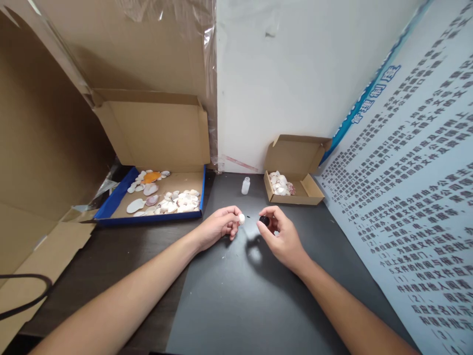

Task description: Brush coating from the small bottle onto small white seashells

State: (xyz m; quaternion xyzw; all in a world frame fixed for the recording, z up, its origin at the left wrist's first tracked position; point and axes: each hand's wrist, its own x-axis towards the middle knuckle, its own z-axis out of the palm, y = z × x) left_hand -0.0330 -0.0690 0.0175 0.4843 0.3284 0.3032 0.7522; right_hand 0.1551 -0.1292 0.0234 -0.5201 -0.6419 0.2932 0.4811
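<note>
My left hand (221, 224) pinches a small white ribbed shell (241, 219) between thumb and fingertips, a little above the dark grey mat. To its right, my right hand (281, 234) is closed around a small black cap (264, 220), which points toward the shell. A tiny dark mark (248, 217) shows in the gap between the shell and the cap; whether it belongs to the cap is too small to tell. Beyond both hands, a small whitish bottle (246, 185) stands upright on the mat, with no cap visible on its neck.
At the left sits an open blue-edged cardboard box (148, 217) with many shells. A smaller open cardboard box (295, 199) at the back right holds whitish shells. The grey mat (236, 305) lies over a dark table. A printed board (399, 172) stands along the right.
</note>
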